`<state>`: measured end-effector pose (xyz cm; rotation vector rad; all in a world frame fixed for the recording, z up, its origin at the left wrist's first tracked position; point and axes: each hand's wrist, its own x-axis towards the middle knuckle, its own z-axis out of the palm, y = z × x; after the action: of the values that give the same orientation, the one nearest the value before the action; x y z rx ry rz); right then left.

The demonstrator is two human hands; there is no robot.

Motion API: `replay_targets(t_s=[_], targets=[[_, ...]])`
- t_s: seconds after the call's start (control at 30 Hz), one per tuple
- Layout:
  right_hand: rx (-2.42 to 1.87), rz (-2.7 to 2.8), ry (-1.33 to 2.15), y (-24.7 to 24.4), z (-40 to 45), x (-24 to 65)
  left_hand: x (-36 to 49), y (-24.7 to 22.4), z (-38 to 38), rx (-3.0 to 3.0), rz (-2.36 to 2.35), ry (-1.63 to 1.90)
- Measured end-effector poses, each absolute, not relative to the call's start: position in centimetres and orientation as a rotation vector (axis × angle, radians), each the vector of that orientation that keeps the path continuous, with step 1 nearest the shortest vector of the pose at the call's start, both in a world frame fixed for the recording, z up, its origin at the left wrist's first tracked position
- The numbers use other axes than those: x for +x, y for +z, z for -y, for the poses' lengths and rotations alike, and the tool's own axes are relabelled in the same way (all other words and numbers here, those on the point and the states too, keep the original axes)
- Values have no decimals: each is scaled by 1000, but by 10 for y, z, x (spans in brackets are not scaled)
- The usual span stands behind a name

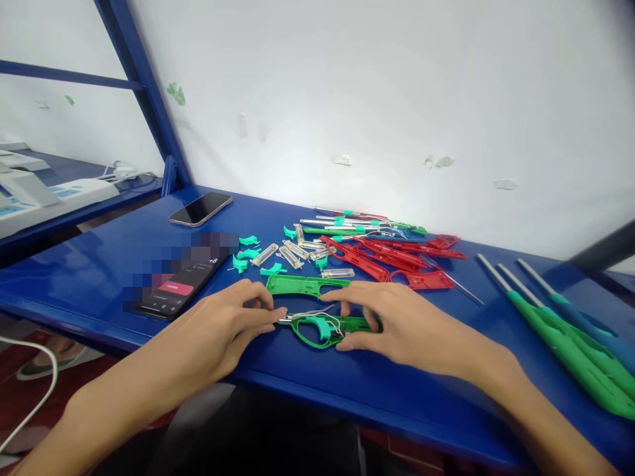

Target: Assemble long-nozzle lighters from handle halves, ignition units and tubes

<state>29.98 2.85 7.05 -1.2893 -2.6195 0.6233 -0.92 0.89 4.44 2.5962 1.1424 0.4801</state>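
A green shell half lies near the table's front edge, with a teal trigger and white wires in it. My left hand pinches the metal rod at the shell's left end between thumb and fingers. Over the right part of the shell, my right hand has its thumb and fingers apart, the fingertips close to the wires and the shell's edge; whether they touch it is unclear. Just behind lies another green shell half, partly covered by my right fingers.
Red shells, clear tanks, teal triggers and metal rods lie behind my hands. Assembled green lighters are at right. Two phones, one grey-edged and one lit, lie at left. A white wall stands behind.
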Motion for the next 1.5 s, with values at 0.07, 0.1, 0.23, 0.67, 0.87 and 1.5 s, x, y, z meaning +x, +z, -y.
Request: replay_targets(t_s=[0.07,0.1,0.23,0.67,0.87,1.5], targets=[[-1278,2651,605,71,-29,299,-4,43,-7,2586,-1198,542],[-1272,2662,606,71,-29,299,0,42,-6,2579,-1224,592],[-1280,2663,647,74,-29,298,15,35,-9,2480,-1292,783],[-1339,2563,772,77,-28,298,24,29,-10,2324,-1254,657],[-1217,2551,747,72,-28,293,26,31,-9,2312,-1237,714],[-1268,2526,735,66,-28,289,28,30,-4,2424,-1203,626]])
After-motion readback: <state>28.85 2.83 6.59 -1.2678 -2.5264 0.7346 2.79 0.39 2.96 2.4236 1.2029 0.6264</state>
